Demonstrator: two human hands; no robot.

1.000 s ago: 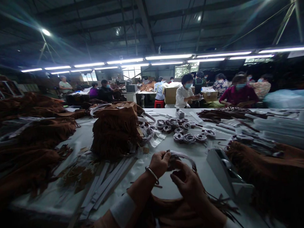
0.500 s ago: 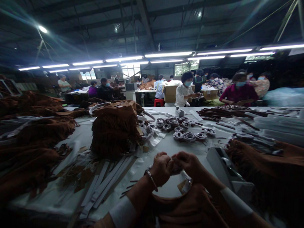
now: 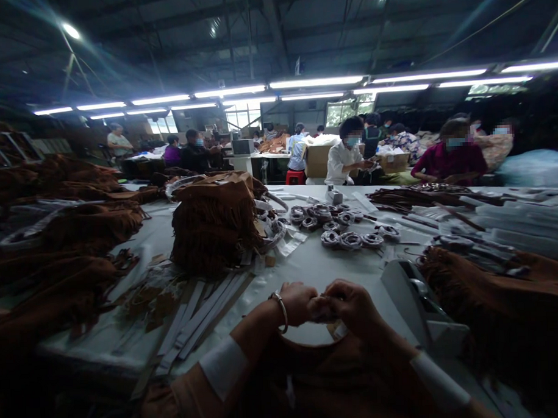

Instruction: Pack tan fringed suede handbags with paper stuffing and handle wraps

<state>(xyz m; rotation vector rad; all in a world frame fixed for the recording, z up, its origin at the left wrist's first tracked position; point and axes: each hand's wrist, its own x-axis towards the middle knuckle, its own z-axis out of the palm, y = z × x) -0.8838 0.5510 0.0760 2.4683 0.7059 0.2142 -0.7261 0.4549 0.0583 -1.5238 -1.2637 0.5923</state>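
- Left hand [image 3: 297,301]: lower centre of the frame, fingers curled inward and closed together; a thin silver metal bangle [image 3: 281,307] circles the wrist.
- Right hand [image 3: 350,303]: immediately right of the left hand, knuckles touching it, fingers likewise curled shut.
- Small pale item [image 3: 320,309]: pinched between the two hands where they meet; mostly hidden by the fingers, so its shape and material cannot be told.
- Brown suede-like garment [image 3: 340,377]: lies under both forearms at the bottom centre, soft and matte.
- White table surface [image 3: 308,266]: smooth and flat, extending from the hands to the centre of the frame.
- Stack of brown fringed suede pieces [image 3: 213,226]: left of centre, upright, with long hanging fringe on its sides.
- Flat white strips [image 3: 198,315]: laid side by side on the table at lower left of the hands, long and narrow.
- Coiled grey-white cord bundles [image 3: 348,238]: grouped in small round rolls at the centre, well apart from the hands.
- White tape dispenser [image 3: 419,304]: hard-bodied, angular, just right of the right hand.
- Brown cardboard box [image 3: 317,160]: upper centre, open-topped, with white material showing above its rim.
- Seated people [image 3: 451,157]: upper right, at the far edge of the table.
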